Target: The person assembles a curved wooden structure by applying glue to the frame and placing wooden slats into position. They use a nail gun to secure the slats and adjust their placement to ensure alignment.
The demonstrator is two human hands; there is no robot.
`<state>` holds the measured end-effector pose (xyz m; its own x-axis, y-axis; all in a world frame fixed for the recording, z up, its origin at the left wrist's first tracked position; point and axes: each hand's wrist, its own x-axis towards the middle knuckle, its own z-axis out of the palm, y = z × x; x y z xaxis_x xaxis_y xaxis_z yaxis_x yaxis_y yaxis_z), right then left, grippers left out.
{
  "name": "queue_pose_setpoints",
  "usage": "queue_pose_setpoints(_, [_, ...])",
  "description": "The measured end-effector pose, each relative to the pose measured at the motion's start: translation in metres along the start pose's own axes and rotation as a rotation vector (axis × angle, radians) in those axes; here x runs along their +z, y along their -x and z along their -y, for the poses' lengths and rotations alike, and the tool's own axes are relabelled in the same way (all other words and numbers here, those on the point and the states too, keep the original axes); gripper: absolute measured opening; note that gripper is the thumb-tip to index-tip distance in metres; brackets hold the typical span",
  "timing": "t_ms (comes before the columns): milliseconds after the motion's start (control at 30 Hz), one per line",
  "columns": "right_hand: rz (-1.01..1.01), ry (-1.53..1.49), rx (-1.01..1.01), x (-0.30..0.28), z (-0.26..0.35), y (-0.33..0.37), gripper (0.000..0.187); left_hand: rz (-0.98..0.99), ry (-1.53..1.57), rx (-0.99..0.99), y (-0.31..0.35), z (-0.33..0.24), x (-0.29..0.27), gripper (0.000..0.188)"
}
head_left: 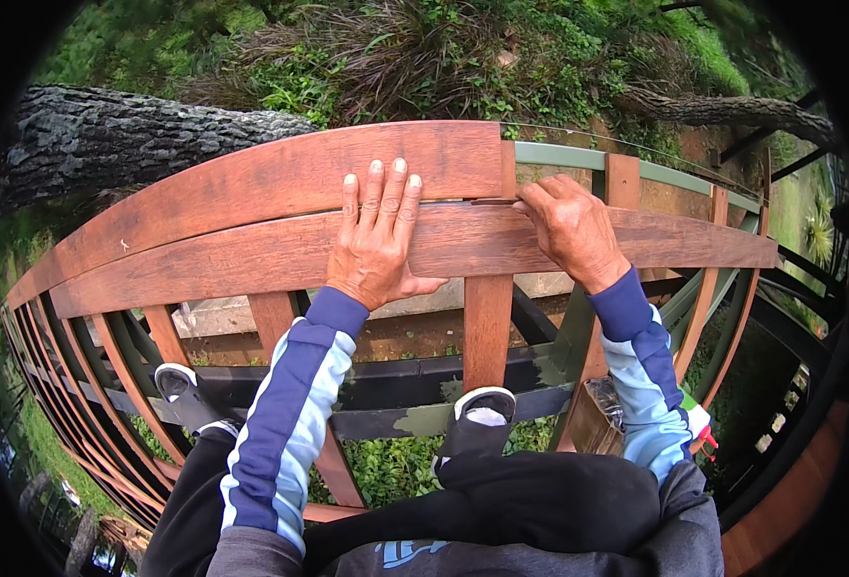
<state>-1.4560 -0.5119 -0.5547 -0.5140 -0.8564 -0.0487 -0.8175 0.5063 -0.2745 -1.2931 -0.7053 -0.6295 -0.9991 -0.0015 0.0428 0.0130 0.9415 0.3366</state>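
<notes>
Two long reddish-brown wooden boards lie side by side in front of me, a far board and a near board, with a narrow dark gap between them. My left hand rests flat across both, fingers stretched onto the far board and thumb out to the side. By the far board's right end, my right hand is closed over the near board's far edge. Its fingertips pinch a thin dark strip that lies along the gap. Part of the strip is hidden under the fingers.
Below the boards are wooden slats and a dark metal beam, with open gaps down to plants. A green metal rail continues rightward. A thick tree trunk stands far left. A cardboard box and red-tipped bottle sit near my right arm.
</notes>
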Motion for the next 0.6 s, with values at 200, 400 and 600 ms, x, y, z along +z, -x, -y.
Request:
queue_pose_setpoints(200, [0.046, 0.117, -0.125, -0.004, -0.01, 0.001, 0.016, -0.007, -0.006, 0.003, 0.0, 0.0, 0.0, 0.126])
queue_pose_setpoints(400, [0.154, 0.194, -0.196, -0.009, 0.001, -0.01, 0.017, -0.013, 0.003, 0.0, -0.001, 0.0, -0.001, 0.126])
queue_pose_setpoints(600, [0.184, 0.147, -0.17, -0.005, 0.005, -0.015, 0.017, -0.008, 0.014, 0.001, -0.001, 0.0, -0.002, 0.126])
